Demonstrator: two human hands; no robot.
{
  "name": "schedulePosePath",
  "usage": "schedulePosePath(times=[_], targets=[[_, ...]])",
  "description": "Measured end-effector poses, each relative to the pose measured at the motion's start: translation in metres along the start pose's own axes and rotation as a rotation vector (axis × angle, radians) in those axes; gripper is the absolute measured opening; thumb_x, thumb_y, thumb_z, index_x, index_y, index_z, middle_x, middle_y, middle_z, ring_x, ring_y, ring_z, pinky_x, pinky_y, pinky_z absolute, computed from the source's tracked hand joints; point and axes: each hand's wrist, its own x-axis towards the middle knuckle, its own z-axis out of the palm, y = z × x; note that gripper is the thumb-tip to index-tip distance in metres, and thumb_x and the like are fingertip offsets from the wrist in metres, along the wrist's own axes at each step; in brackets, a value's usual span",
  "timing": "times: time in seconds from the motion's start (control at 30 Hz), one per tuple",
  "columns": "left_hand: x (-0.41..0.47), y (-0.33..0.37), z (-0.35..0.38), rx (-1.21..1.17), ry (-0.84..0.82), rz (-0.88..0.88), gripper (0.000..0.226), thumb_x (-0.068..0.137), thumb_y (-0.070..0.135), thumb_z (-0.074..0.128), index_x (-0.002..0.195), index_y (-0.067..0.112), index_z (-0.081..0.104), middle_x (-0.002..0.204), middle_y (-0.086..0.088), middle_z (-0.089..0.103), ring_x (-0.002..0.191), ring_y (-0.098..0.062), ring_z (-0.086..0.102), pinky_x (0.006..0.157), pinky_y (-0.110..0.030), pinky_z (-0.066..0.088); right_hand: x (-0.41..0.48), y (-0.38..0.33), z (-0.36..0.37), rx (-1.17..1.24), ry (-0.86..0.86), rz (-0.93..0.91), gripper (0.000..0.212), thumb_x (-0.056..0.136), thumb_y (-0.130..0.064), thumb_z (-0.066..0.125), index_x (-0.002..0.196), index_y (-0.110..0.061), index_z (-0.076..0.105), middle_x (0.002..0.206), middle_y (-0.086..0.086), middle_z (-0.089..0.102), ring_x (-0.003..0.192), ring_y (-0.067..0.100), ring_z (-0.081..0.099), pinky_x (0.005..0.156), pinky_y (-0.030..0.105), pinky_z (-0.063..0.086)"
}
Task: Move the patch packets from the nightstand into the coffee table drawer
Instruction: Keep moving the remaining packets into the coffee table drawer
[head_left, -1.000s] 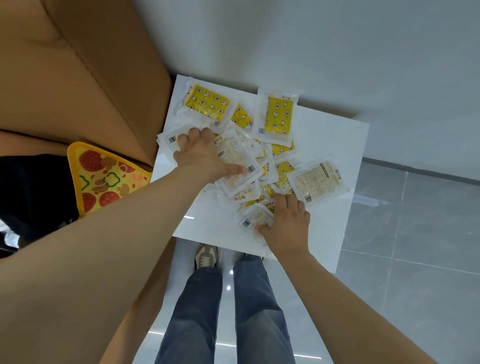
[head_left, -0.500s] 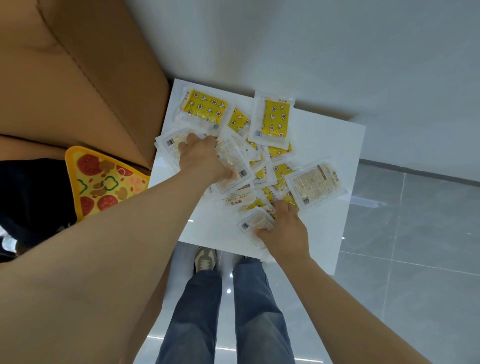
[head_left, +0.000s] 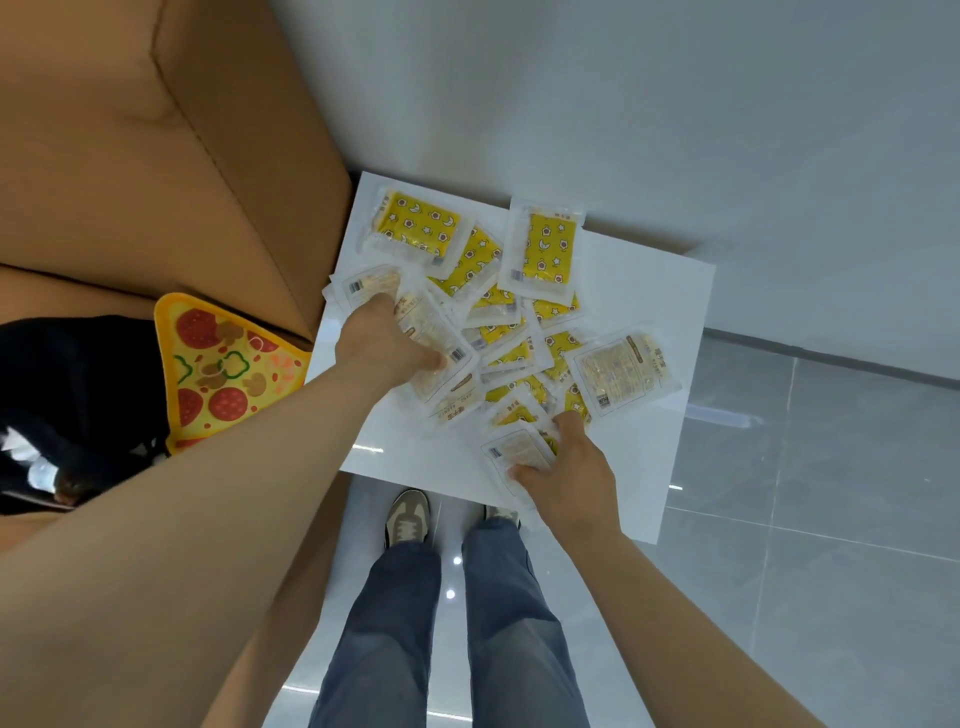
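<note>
While the right hand (head_left: 566, 480) pinches a pale packet (head_left: 511, 452) between thumb and fingers at the nightstand's (head_left: 410, 452) near edge, the left hand (head_left: 382, 348) beyond clutches a bunch of packets (head_left: 441, 338). Past its fingertips, yellow packets (head_left: 545, 249) lie scattered towards the wall (head_left: 623, 104).

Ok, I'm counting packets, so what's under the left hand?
The left hand rests on overlapping pale packets on the white nightstand; a barcoded one sticks out beyond it. How many lie beneath is hidden.

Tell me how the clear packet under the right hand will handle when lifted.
The packet looks thin and flat, so probably light and floppy. Its glossy film may slide on the smooth nightstand. Being flat, it is unlikely to roll.
</note>
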Motion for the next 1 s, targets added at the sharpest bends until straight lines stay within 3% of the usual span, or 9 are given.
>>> schedulePosePath(times=[0.2,0.53,0.7,0.8,0.9,1.0], targets=[[-0.02,-0.014,-0.01,-0.051,-0.111,-0.054,0.047,0.064,0.025,0.085,0.102,0.01,0.061,0.098,-0.004,0.058,0.099,-0.024,0.06,0.074,-0.028,0.048,-0.01,-0.011,-0.012,0.087,0.024,-0.001,0.053,0.079,-0.024,0.075,0.118,-0.018,0.039,0.119,-0.001,0.059,0.103,0.024,0.061,0.075,0.027,0.046],[-0.03,-0.023,-0.004,-0.251,-0.102,-0.067,0.054,0.061,0.025,0.088,0.106,0.008,0.064,0.107,-0.007,0.067,0.098,-0.025,0.064,0.086,-0.04,0.055,0.003,-0.01,-0.022,0.169,0.097,-0.013,0.057,0.075,-0.021,0.078,0.12,-0.017,0.042,0.103,-0.005,0.054,0.09,0.019,0.055,0.075,0.029,0.046],[-0.025,-0.014,0.001,-0.227,-0.082,0.017,0.055,0.064,0.028,0.086,0.111,0.011,0.063,0.112,-0.004,0.066,0.104,-0.023,0.062,0.088,-0.035,0.053,0.03,0.0,-0.039,0.02,0.156,-0.014,0.039,0.074,-0.022,0.078,0.094,-0.018,0.045,0.089,-0.002,0.055,0.08,0.023,0.051,0.066,0.028,0.037],[-0.023,-0.008,0.005,-0.255,-0.083,0.043,0.056,0.065,0.027,0.086,0.114,0.013,0.062,0.112,-0.002,0.065,0.105,-0.022,0.061,0.088,-0.032,0.051,0.051,0.014,-0.058,-0.056,0.166,0.043,0.035,0.073,-0.022,0.077,0.091,-0.017,0.048,0.086,0.002,0.054,0.081,0.026,0.052,0.065,0.028,0.035],[-0.023,-0.001,0.013,-0.269,-0.105,0.053,0.055,0.064,0.027,0.086,0.112,0.013,0.062,0.11,-0.002,0.065,0.101,-0.021,0.061,0.085,-0.031,0.051,0.073,0.03,-0.068,-0.241,0.163,0.037,0.046,0.07,-0.027,0.08,0.104,-0.005,0.058,0.112,0.012,0.051,0.112,0.033,0.046,0.079,0.035,0.04],[-0.025,0.006,0.02,-0.261,-0.121,0.044,0.053,0.064,0.03,0.086,0.109,0.013,0.064,0.108,-0.001,0.066,0.097,-0.019,0.061,0.082,-0.031,0.051,0.089,0.04,-0.074,-0.344,0.112,0.017,0.079,0.068,-0.038,0.082,0.133,-0.007,0.047,0.15,0.015,0.022,0.142,0.034,0.01,0.112,0.043,0.024]])
